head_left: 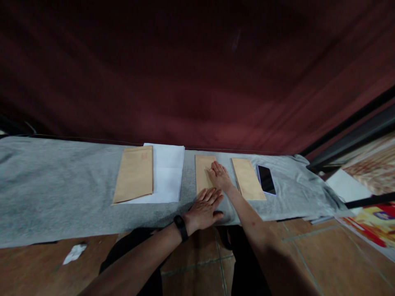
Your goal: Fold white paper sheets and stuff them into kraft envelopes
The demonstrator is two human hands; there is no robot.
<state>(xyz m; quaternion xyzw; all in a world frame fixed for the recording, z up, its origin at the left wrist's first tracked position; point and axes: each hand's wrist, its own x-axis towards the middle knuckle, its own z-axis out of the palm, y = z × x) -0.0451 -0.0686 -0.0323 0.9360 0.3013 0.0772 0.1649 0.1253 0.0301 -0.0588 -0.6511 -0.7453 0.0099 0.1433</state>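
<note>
A brown paper envelope (202,168) lies on the grey cloth in front of me, partly covered by both hands. My left hand (204,209), with a black band on its wrist, rests flat over the envelope's near end, fingers stretched out. Flat on the envelope's right side lies my right hand (220,176), fingers extended and pointing away from me. To the right is another brown envelope (248,179). On the left, a brown envelope stack (134,172) overlaps white paper sheets (168,172).
A phone (266,180) lies right of the envelopes. Grey cloth (61,185) covers the long narrow surface, with a dark red curtain-like sheet (191,98) behind it. Crumpled white tissue (74,253) is on the tiled floor. Dark metal bars (354,135) stand at the right.
</note>
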